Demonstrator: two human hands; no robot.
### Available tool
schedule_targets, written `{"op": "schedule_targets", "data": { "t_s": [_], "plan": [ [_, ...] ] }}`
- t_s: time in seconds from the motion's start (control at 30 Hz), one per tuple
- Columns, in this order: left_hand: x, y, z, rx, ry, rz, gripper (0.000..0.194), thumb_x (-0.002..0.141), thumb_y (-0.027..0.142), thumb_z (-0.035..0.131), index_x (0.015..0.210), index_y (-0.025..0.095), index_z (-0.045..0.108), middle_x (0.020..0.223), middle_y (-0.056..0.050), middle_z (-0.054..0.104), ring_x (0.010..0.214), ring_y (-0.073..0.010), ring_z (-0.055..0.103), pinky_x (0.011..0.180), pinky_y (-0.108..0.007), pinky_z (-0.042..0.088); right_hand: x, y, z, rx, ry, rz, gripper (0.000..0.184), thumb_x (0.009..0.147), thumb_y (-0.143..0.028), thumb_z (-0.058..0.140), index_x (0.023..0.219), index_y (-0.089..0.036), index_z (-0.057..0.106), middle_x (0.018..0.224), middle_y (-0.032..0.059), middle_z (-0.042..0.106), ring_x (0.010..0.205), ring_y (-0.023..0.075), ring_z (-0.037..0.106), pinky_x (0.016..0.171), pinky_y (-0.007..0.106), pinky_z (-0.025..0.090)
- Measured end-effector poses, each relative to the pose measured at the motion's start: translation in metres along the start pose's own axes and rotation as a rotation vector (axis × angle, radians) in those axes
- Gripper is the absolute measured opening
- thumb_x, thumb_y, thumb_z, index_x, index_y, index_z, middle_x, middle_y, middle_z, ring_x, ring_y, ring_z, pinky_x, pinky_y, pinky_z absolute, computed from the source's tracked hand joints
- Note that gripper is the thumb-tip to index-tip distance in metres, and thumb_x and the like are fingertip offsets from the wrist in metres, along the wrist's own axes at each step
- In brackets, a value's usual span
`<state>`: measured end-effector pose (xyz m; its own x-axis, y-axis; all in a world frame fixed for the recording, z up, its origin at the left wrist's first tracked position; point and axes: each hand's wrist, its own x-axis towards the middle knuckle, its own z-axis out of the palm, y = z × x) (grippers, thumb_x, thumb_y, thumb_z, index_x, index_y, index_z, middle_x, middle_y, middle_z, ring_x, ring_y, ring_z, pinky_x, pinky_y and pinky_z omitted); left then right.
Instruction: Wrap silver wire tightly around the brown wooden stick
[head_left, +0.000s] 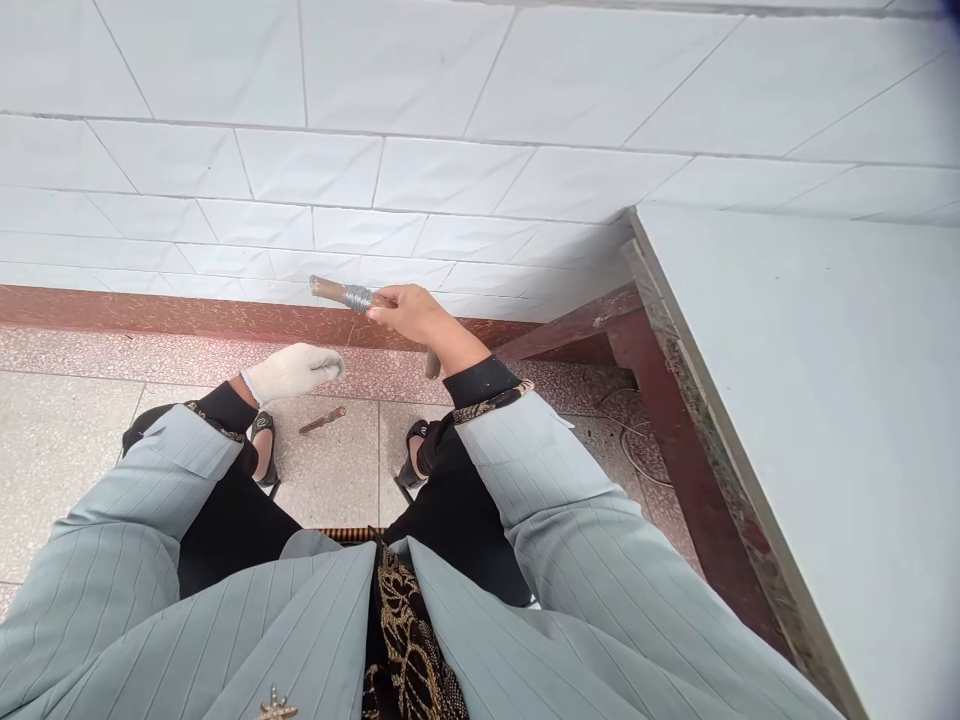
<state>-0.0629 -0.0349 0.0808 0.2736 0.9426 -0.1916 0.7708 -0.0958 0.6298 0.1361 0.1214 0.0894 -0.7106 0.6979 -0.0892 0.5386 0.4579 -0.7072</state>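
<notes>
My right hand [411, 312], bare, is closed around a brown rod-like piece [328, 289] held out in front of me near the wall. Silvery wire [358, 298] is wound in tight coils around the rod, just beyond my fingers. Below my right wrist a rounded brown end [433, 363] shows; whether it belongs to the same piece I cannot tell. My left hand [296, 370], in a white knitted glove, is apart from the rod and lower to the left. Its fingers are curled together, and what they hold, if anything, is hidden. A short brown stick [322, 420] lies on the floor between my feet.
A white tiled wall [337, 165] with a reddish-brown skirting [150, 308] stands close ahead. On the right is a pale tabletop [825, 400] on a dark red frame [675, 450]. Thin cable or wire [637, 460] lies on the floor beneath it.
</notes>
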Motion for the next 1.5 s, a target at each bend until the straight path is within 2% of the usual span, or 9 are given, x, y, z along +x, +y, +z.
{"op": "schedule_targets", "data": {
  "t_s": [0.1, 0.2, 0.37, 0.47, 0.7, 0.83, 0.97, 1.2, 1.5],
  "plan": [
    [-0.003, 0.006, 0.004, 0.07, -0.02, 0.048, 0.026, 0.096, 0.032, 0.05, 0.089, 0.019, 0.072, 0.083, -0.002, 0.072, 0.076, -0.016, 0.062, 0.074, -0.027, 0.042, -0.008, -0.004, 0.003, -0.399, -0.115, 0.052, 0.016, 0.091, -0.027, 0.069, 0.098, -0.016, 0.077, 0.097, 0.0125, 0.073, 0.086, 0.023, 0.063, 0.071, 0.033, 0.04],
    [-0.003, 0.009, 0.003, 0.078, -0.015, 0.061, 0.026, 0.095, 0.032, 0.051, 0.089, 0.019, 0.072, 0.081, -0.002, 0.071, 0.076, -0.0161, 0.062, 0.073, -0.028, 0.042, -0.016, -0.01, 0.009, -0.538, -0.532, -0.037, 0.011, 0.086, -0.019, 0.07, 0.089, -0.014, 0.079, 0.09, 0.011, 0.074, 0.082, 0.0213, 0.063, 0.07, 0.033, 0.038],
    [-0.004, 0.009, -0.006, -0.061, 0.084, 0.004, 0.024, 0.092, 0.031, 0.053, 0.095, 0.017, 0.072, 0.09, -0.003, 0.074, 0.085, -0.0165, 0.065, 0.08, -0.029, 0.046, -0.026, -0.013, 0.001, -0.117, -1.043, -0.247, 0.022, 0.085, -0.023, 0.072, 0.103, -0.013, 0.08, 0.078, 0.0005, 0.068, 0.071, 0.0132, 0.057, 0.071, 0.027, 0.041],
    [-0.003, 0.005, -0.008, -0.164, 0.16, -0.024, 0.024, 0.092, 0.029, 0.052, 0.096, 0.016, 0.072, 0.09, -0.003, 0.072, 0.081, -0.015, 0.061, 0.077, -0.028, 0.047, -0.03, -0.009, -0.014, 0.292, -0.853, -0.342, 0.037, 0.084, -0.037, 0.078, 0.111, -0.012, 0.076, 0.082, 0.0008, 0.067, 0.073, 0.0121, 0.054, 0.07, 0.026, 0.042],
    [0.001, -0.003, 0.001, -0.267, 0.029, -0.071, 0.024, 0.095, 0.033, 0.052, 0.097, 0.016, 0.07, 0.082, -0.001, 0.063, 0.07, -0.0116, 0.053, 0.07, -0.027, 0.045, -0.024, 0.004, -0.017, 0.824, -0.037, -0.069, 0.046, 0.082, -0.054, 0.085, 0.076, -0.019, 0.056, 0.073, 0.001, 0.058, 0.062, 0.0097, 0.047, 0.057, 0.023, 0.043],
    [-0.003, 0.006, 0.003, -0.409, -0.15, -0.018, 0.027, 0.095, 0.039, 0.056, 0.096, 0.016, 0.07, 0.085, -0.002, 0.066, 0.075, -0.0137, 0.06, 0.071, -0.027, 0.05, -0.019, 0.004, -0.012, 0.792, 0.123, 0.019, 0.038, 0.09, -0.045, 0.078, 0.077, -0.019, 0.053, 0.073, 0.0008, 0.056, 0.061, 0.0103, 0.047, 0.06, 0.025, 0.043],
    [-0.006, 0.014, 0.0, -0.47, -0.214, 0.059, 0.026, 0.095, 0.037, 0.057, 0.094, 0.015, 0.071, 0.085, -0.004, 0.069, 0.074, -0.0137, 0.061, 0.072, -0.027, 0.051, -0.016, 0.002, -0.01, 0.283, 0.218, 0.111, 0.012, 0.093, -0.026, 0.069, 0.091, -0.016, 0.065, 0.077, 0.0021, 0.06, 0.069, 0.0144, 0.051, 0.067, 0.029, 0.04],
    [-0.008, 0.012, -0.014, -0.219, -0.008, 0.064, 0.025, 0.093, 0.032, 0.053, 0.094, 0.016, 0.073, 0.084, -0.001, 0.071, 0.077, -0.0132, 0.061, 0.077, -0.028, 0.047, -0.019, -0.003, -0.008, -0.455, 0.005, 0.139, 0.029, 0.099, -0.032, 0.064, 0.12, -0.015, 0.076, 0.11, 0.0142, 0.074, 0.096, 0.0255, 0.062, 0.077, 0.034, 0.037],
    [-0.003, 0.01, -0.021, -0.094, 0.229, 0.06, 0.026, 0.092, 0.03, 0.052, 0.093, 0.016, 0.074, 0.093, -0.003, 0.077, 0.087, -0.0151, 0.067, 0.086, -0.03, 0.05, -0.025, -0.015, 0.007, -0.474, -0.71, -0.107, 0.014, 0.088, -0.02, 0.069, 0.094, -0.014, 0.08, 0.083, 0.0041, 0.07, 0.074, 0.0158, 0.056, 0.067, 0.03, 0.034]
  ]
}}
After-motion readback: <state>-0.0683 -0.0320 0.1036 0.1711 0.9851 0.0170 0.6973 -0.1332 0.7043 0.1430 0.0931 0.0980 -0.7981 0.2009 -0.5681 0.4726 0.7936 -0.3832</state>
